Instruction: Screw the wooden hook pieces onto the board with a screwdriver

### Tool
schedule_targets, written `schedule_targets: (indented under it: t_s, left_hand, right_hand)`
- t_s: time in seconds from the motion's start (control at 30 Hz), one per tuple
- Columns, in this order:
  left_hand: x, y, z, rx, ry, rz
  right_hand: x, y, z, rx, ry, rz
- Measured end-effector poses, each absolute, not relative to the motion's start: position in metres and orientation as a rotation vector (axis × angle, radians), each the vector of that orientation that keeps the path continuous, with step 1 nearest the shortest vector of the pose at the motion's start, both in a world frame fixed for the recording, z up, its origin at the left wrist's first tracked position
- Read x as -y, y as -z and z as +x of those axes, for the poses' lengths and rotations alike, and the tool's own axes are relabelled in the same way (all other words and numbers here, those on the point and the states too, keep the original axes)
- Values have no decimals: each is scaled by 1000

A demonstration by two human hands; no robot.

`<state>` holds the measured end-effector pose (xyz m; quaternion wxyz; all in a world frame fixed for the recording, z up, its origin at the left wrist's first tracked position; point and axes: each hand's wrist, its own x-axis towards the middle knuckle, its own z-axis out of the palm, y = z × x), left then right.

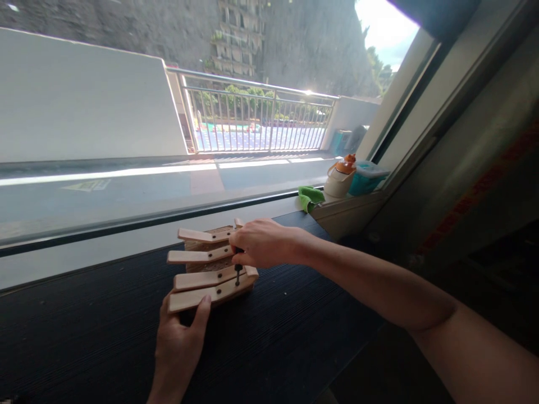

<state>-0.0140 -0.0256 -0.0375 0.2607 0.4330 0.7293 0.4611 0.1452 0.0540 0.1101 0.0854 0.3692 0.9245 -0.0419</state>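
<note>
A small wooden rack (pixel 197 298) with several pale, bent slats lies on the dark table, and dark screws show in the slats. My left hand (pixel 181 336) grips the near left end of the rack, thumb on the nearest slat and fingers around its far side. Above the rack's right part, my right hand (pixel 267 242) is closed around a screwdriver (pixel 238 268). Its handle is mostly hidden in the fist. The short shaft points down, with the tip at a screw in the nearest slat.
Beyond the black table (pixel 290 331) runs a window sill. A green cloth (pixel 310 197), a cream bottle with an orange top (pixel 339 178) and a teal container (pixel 365 178) stand at its right end. Outside the glass is a metal railing (pixel 269 120).
</note>
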Motion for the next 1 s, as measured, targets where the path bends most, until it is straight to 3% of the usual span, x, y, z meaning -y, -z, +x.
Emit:
schedule_targets:
  t_s: [0.47, 0.83, 1.0]
  left_hand:
    - [27, 39, -15, -1958, -1273, 1178]
    - [27, 36, -14, -1965, -1270, 1187]
    - [27, 37, -15, -1947, -1266, 1214]
  right_hand:
    - [-44, -128, 137, -2710, 63, 816]
    - [-53, -111, 145, -2721, 93, 1130]
    - [-47, -119, 140, -2730, 34, 1029]
